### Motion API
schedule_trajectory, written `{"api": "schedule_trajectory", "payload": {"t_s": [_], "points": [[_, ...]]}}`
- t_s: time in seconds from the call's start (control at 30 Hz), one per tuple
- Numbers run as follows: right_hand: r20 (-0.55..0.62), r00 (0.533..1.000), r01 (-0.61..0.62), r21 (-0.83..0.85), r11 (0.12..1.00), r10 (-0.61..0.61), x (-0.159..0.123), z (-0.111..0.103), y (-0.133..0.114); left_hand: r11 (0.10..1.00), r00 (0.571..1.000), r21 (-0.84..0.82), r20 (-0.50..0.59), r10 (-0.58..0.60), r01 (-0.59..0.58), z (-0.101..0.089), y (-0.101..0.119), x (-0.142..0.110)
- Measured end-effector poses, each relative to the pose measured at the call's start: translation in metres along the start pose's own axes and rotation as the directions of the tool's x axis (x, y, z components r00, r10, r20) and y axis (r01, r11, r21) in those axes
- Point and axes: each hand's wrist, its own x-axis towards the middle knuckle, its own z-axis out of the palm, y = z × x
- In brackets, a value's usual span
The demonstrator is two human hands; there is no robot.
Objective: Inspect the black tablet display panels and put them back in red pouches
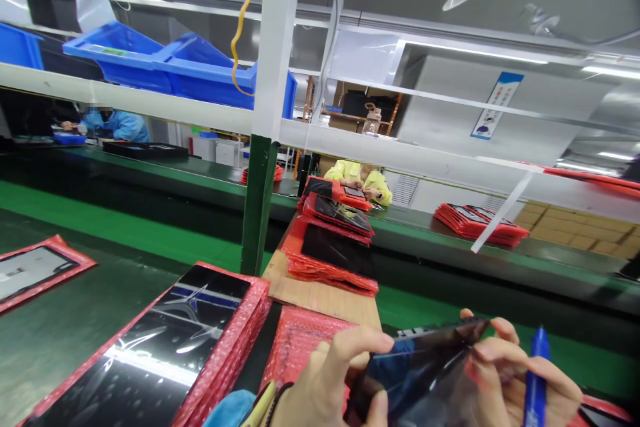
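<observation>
Head view: the left hand (325,373) is pinching the left edge of a thin, dark, glossy rectangular panel (425,367) between thumb and fingers, while the right hand (505,360) is gripping its right edge and carrying a blue plastic marker pen (536,373) between the fingers. The panel is hanging tilted in the air, probably held by its edges to spare the glossy face; the pen's tucked position is presumably leaving the fingertips free.

With that panel as the clock's centre, a larger black glossy panel (150,340) is lying at 9 o'clock on layered red bubble wrap (237,340), likely for cushioning, upon the dark green surface (125,287). Toward 11 o'clock, a pale wooden board (320,297) is bearing staggered stacks of black panels and red wrap (333,250); beyond them, a person in yellow (383,187) is handling something small. At 1 o'clock, another red-wrapped stack (480,223) is resting.
</observation>
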Motion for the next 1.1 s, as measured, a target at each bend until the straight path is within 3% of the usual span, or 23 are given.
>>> {"api": "schedule_trajectory", "payload": {"t_s": [0.1,0.23,0.47,0.57,0.7,0.87,1.0,1.1], "points": [[0.041,0.995,-0.090,0.028,0.996,0.089,-0.002,-0.005,0.002,0.988,0.995,-0.142,0.096,-0.038,0.052,-0.004,0.000,0.002],[0.062,0.988,-0.144,0.035,0.989,0.141,-0.006,-0.006,0.002,0.976,0.981,-0.172,0.164,-0.107,0.135,-0.012,0.009,0.005],[0.061,0.975,-0.218,0.051,0.975,0.215,-0.007,-0.009,0.004,0.963,0.967,-0.188,0.200,-0.155,0.193,-0.015,0.008,0.004],[0.035,0.953,-0.302,0.011,0.953,0.302,-0.003,-0.008,0.003,0.961,0.972,-0.202,0.175,-0.155,0.190,-0.011,0.003,0.006],[-0.060,0.847,-0.531,-0.072,0.844,0.528,0.002,-0.001,-0.008,0.966,0.983,-0.202,0.119,-0.138,0.160,-0.007,0.003,0.012],[-0.110,0.749,-0.662,-0.121,0.740,0.653,0.007,0.002,-0.013,0.963,0.988,-0.232,0.105,-0.115,0.137,-0.007,0.013,0.022],[-0.119,0.665,-0.747,-0.108,0.656,0.737,0.013,0.004,-0.012,0.916,0.984,-0.395,0.178,0.010,0.062,-0.009,0.021,0.030],[-0.143,0.598,-0.801,-0.090,0.592,0.788,0.015,0.003,-0.011,0.825,0.968,-0.562,0.234,0.095,0.055,-0.010,0.023,0.034]]}}
